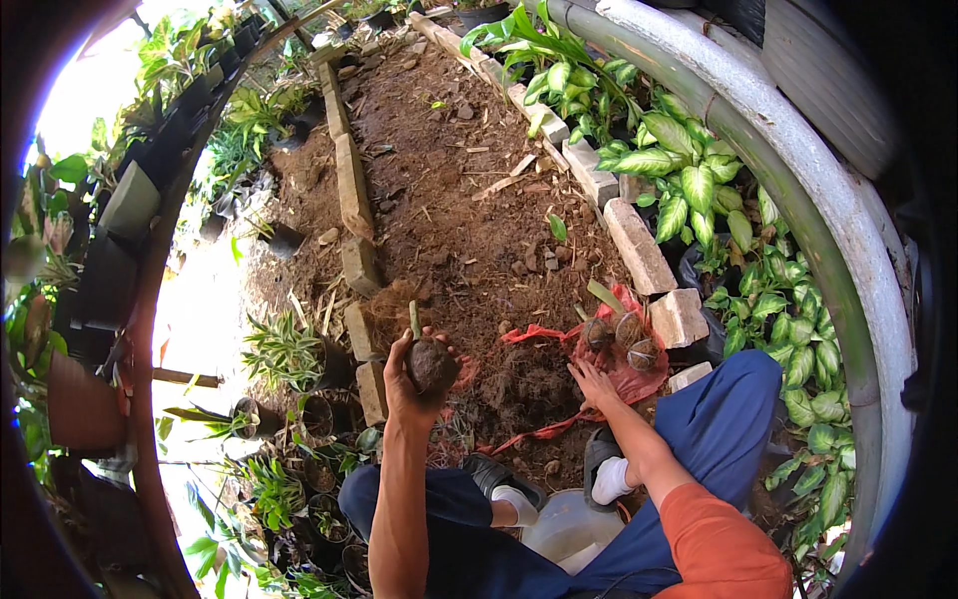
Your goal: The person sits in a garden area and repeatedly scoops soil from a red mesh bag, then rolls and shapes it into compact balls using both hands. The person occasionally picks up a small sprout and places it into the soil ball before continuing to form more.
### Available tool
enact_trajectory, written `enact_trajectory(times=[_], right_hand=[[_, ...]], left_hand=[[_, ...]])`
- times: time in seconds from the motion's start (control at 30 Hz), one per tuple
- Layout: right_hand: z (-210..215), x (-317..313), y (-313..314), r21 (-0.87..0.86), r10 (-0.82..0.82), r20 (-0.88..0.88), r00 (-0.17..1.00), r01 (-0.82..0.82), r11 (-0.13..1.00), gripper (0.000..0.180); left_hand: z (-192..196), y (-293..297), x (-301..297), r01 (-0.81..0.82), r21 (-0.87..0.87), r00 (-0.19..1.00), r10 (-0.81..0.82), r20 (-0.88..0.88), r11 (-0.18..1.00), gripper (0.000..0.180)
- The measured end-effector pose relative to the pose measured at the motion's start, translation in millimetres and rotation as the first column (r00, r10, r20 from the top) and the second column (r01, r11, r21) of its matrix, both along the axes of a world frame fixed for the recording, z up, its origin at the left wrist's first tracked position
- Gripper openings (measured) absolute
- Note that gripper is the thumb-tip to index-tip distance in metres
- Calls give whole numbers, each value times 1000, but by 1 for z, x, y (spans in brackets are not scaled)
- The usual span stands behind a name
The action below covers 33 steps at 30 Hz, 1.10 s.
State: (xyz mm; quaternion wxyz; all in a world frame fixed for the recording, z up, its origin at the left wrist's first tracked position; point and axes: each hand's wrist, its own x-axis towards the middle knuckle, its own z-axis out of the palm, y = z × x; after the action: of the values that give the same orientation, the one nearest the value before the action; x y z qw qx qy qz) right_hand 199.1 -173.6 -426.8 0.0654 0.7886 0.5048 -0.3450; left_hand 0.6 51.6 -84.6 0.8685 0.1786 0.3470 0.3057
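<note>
My left hand (402, 387) is closed round a dark brown root ball (433, 367), from which a short green stem (414, 317) sticks up. It holds the ball above the soil, left of the middle. My right hand (593, 383) rests with outstretched fingers at the near left edge of a torn red plastic sheet (642, 387). On that sheet sit several brown balls (629, 327) with pale bands round them, and a thick green stem (604, 296) rises from among them. Between my hands lies a heap of dark, fibrous soil (524, 397).
Rows of bricks (639, 247) on the right and blocks (352, 188) on the left edge the soil bed (449, 200). Leafy potted plants (689, 170) crowd both sides. A whitish container (569, 524) stands between my feet. A bamboo pole (788, 185) curves along the right.
</note>
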Motion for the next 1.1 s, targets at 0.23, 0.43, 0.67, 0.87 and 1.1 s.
enact_trajectory(times=[0.23, 0.43, 0.67, 0.87, 1.1], right_hand=[[0, 8, 36, -170, 297, 103, 949, -277, 946, 138], [-4, 15, 56, -320, 300, -1, 954, -284, 904, 144], [-13, 14, 61, -217, 339, -106, 935, -355, 909, 140], [-14, 2, 53, -184, 267, -89, 960, -279, 943, 123], [-16, 6, 49, -149, 275, -77, 958, -284, 947, 111]], left_hand=[[3, -1, -4, 31, -13, 999, -30, 38, 999, 32], [3, -6, -10, 39, -48, 999, -38, 33, 998, 30], [-1, -4, -25, 41, -43, 999, -42, -4, 998, 29], [-5, -2, -30, 26, -58, 999, -28, -37, 998, 29], [-8, -2, -31, 36, -60, 999, -37, -13, 998, 28]])
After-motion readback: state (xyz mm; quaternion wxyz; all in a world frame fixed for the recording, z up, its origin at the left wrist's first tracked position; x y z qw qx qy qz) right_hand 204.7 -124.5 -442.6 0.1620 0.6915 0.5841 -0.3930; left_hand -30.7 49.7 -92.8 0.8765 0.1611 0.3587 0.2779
